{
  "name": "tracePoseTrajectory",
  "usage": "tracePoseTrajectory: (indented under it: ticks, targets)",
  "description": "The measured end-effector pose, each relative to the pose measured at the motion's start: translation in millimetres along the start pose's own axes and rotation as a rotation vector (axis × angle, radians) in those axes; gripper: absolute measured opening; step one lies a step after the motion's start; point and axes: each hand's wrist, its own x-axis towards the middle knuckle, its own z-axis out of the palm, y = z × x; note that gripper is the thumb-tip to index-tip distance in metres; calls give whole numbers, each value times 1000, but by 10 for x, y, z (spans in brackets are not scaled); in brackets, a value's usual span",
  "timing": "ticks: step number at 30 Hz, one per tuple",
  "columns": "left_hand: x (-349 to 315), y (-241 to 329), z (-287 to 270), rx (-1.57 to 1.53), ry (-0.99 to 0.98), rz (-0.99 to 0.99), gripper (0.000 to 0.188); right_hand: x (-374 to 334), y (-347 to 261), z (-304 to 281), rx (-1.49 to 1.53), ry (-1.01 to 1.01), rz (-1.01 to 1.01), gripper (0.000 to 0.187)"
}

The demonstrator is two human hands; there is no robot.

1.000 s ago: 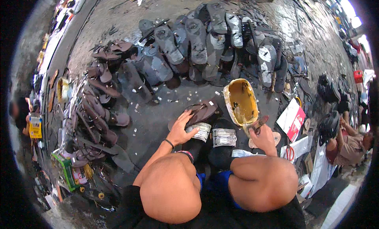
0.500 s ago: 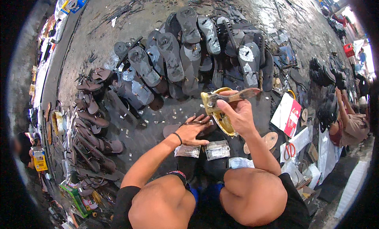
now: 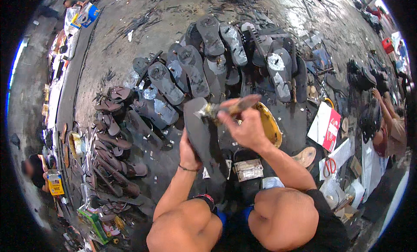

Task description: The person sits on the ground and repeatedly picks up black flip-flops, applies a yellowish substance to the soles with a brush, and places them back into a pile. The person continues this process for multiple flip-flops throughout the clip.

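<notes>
A dark flip-flop stands tilted in front of me with its flat sole facing up. My left hand is closed round its left edge, the fingers hidden underneath. In my right hand is a wooden-handled brush, its bristles against the sole's far end, where a wet, shiny patch shows. The right hand is slightly smeared by motion. Just beyond its wrist sits a yellow, glue-stained tub. Below the flip-flop, nearer my knees, lies a pale worn block on the dark floor.
Many dark sandals are piled ahead, some with shiny patches. Brown sandals line the left. At right lie a red-and-white card, red-handled scissors and a tan sole. Another person works at far right.
My left hand has lifted the flip-flop off the floor and turned its sole up. The brush has moved left from above the tub onto the sole. The view has shifted slightly.
</notes>
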Motion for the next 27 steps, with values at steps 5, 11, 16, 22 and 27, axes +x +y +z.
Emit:
tracePoseTrajectory:
  ticks: [5, 11, 16, 22, 27]
  targets:
    - [-22, -145, 81, 189, 10, 59, 55, 108, -157, 66, -133, 69, -332, 21]
    - [23, -220, 119, 202, 105, 286, 42, -76, -223, 85, -88, 103, -336, 16]
    - [152, -8, -57, 326, -19, 516, 37, -233, -23, 311, 518, 38, 232, 27]
    - [-703, -203, -821, 254, 127, -200, 79, -18, 100, -255, 654, 140, 467, 33]
    - [-345, -131, -283, 59, 52, -105, 80, -160, 43, 159, 474, -60, 305, 29]
